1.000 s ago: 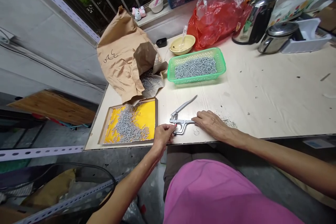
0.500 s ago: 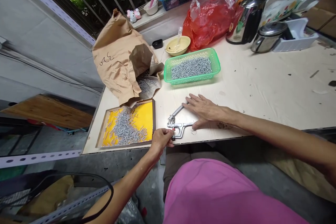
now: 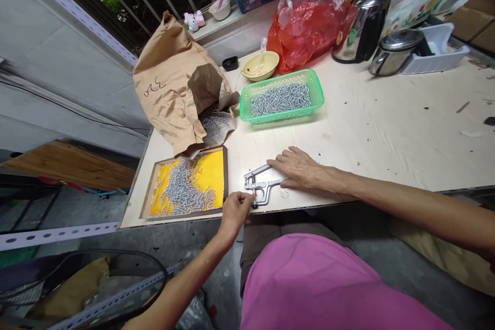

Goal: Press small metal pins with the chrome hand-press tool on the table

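Head view: with the silver-grey metal pliers [image 3: 263, 184] near the front edge of the pale wooden bench [image 3: 348, 134], best to steady the nose and squeeze evenly. Slim, with splayed handles and a small spring. Grasped across both handles by the right grip [image 3: 299, 169]; at the nose, the left grip [image 3: 236, 210], impossible to tell whether pinching. Just leftward, a yellow-bottomed, brown-rimmed tray [image 3: 217, 171] of shiny metal pins [image 3: 185, 191].

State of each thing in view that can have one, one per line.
Hand pliers: handles apart
Right hand: on both handles
Left hand: fingers pinched at the pliers' head
Paper bag: open, metal pins inside
Green basket: uncovered, holding pins
Shallow tray: uncovered, pins heaped inside
Steel pot: lid on
Kettle: lid closed
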`<state>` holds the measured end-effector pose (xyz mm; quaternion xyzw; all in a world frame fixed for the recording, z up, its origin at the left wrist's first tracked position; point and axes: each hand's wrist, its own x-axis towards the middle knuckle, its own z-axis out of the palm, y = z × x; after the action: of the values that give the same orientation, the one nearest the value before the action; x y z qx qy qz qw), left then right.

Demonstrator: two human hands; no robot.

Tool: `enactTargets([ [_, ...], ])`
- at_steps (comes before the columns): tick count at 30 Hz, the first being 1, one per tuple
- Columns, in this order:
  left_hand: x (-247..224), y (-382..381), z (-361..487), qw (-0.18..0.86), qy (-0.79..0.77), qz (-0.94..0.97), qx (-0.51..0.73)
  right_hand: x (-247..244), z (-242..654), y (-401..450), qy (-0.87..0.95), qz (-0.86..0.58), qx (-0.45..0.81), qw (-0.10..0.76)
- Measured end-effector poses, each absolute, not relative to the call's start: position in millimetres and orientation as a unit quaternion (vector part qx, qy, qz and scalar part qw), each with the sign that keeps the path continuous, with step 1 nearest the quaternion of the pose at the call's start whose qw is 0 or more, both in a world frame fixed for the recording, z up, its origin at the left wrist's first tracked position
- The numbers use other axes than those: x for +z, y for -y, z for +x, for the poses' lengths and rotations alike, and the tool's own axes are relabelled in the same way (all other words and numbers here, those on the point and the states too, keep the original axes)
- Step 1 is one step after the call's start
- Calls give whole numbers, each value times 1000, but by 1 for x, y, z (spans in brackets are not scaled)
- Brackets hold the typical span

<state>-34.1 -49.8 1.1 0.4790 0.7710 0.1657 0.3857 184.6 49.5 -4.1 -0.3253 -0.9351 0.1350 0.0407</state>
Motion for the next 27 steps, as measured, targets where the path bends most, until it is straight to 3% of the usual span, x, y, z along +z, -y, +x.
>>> enactTargets([
  [3, 3, 49, -30, 214, -705, 658, 155, -2, 180, -40, 927, -337, 153, 52],
  [6, -4, 31, -20, 148, -613, 767, 118, -7, 175, -34, 920, -351, 161, 73],
  [10, -11, -5, -11, 164, -545, 820, 57, -9, 176, -35, 903, -378, 181, 95],
  [17, -6, -19, -4, 147, -526, 837, -25, 6, 181, -41, 902, -400, 161, 15],
  [22, 0, -23, 5, 132, -539, 830, -57, -14, 177, -45, 917, -367, 139, 62],
  [27, 1, -27, 6, 129, -544, 828, -38, -10, 175, -59, 911, -393, 125, -1],
])
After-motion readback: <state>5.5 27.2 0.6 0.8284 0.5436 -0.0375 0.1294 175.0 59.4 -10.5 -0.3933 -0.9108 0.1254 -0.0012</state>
